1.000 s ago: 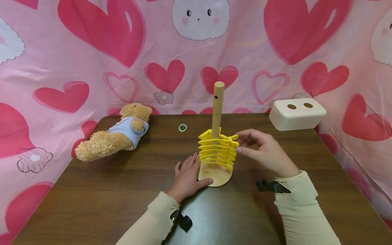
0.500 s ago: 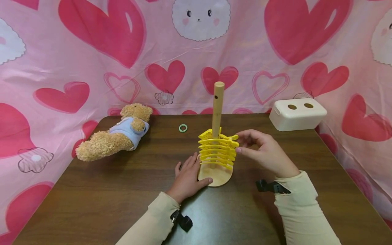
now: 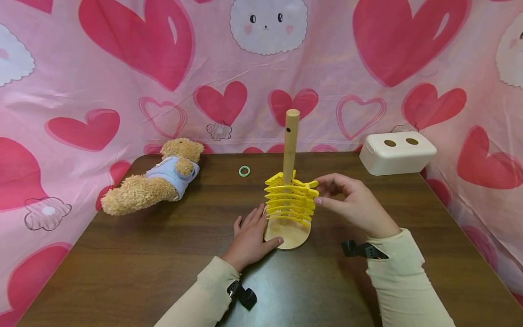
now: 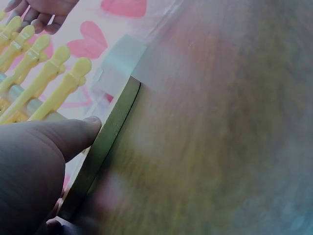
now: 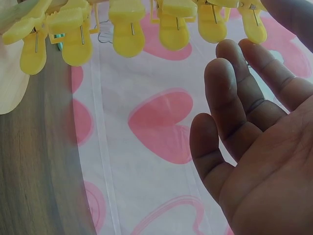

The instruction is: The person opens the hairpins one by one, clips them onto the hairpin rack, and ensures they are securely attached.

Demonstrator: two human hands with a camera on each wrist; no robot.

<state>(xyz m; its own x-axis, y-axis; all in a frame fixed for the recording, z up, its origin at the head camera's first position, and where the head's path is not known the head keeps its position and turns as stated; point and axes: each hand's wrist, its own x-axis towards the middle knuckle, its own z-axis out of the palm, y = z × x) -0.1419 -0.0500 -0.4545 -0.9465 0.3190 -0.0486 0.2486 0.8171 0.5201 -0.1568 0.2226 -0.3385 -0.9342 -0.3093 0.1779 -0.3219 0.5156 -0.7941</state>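
Observation:
A wooden stand, a round base (image 3: 293, 238) with an upright post (image 3: 290, 143), stands on the table. Several yellow plastic clothespins (image 3: 289, 209) are clipped one above another along the lower part of the post, handles to the right. My left hand (image 3: 250, 238) holds the base at its left side, thumb over the near rim, as the left wrist view also shows with the thumb (image 4: 78, 137). My right hand (image 3: 349, 200) pinches the handle end of an upper clothespin (image 5: 253, 24) between thumb and index finger; its other fingers (image 5: 220, 88) stand free.
A teddy bear (image 3: 167, 179) in a blue top lies at the back left of the brown table (image 3: 163, 272). Behind the stand is a small green ring (image 3: 244, 176). A white box (image 3: 396, 159) with two holes stands back right, before a pink heart-patterned cloth (image 3: 261, 68).

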